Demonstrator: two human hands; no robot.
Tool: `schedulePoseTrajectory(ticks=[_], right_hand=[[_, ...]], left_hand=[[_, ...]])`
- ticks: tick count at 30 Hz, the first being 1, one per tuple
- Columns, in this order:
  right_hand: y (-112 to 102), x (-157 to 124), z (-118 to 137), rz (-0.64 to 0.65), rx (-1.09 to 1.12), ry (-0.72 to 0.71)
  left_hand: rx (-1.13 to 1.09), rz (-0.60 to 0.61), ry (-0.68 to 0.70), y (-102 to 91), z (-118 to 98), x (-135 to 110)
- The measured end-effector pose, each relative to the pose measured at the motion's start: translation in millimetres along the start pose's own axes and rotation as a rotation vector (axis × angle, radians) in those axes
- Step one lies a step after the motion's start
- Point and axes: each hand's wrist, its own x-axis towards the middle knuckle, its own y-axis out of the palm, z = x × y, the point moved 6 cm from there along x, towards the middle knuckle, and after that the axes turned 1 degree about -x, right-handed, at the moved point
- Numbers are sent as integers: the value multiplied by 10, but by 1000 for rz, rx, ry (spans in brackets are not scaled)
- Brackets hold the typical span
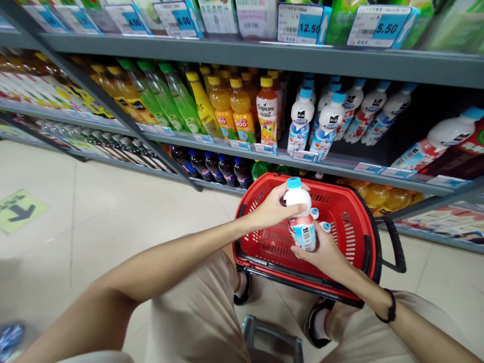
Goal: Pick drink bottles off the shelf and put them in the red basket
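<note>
A white drink bottle (302,222) with a blue cap and a pink and blue label is held upright over the red shopping basket (355,252). My left hand (274,206) wraps its upper part, just under the cap. From below, my right hand (325,249) grips the lower part of the bottle. Two more blue-capped bottles (319,219) show inside the basket just behind it. Matching white bottles (300,121) stand on the shelf above.
Grey shelves (264,55) hold rows of juice, green drinks and dark cola bottles (212,166), with price tags along the edges. The basket has a black handle (395,247) at its right. A green floor arrow (18,209) lies at left.
</note>
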Motion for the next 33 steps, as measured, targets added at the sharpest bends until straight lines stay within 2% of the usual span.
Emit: schedulePoseTrajectory(ticks=[33], right_hand=[[-2,-39,-20,0,-32,-3]], left_hand=[[36,4,15,6,45,-5]])
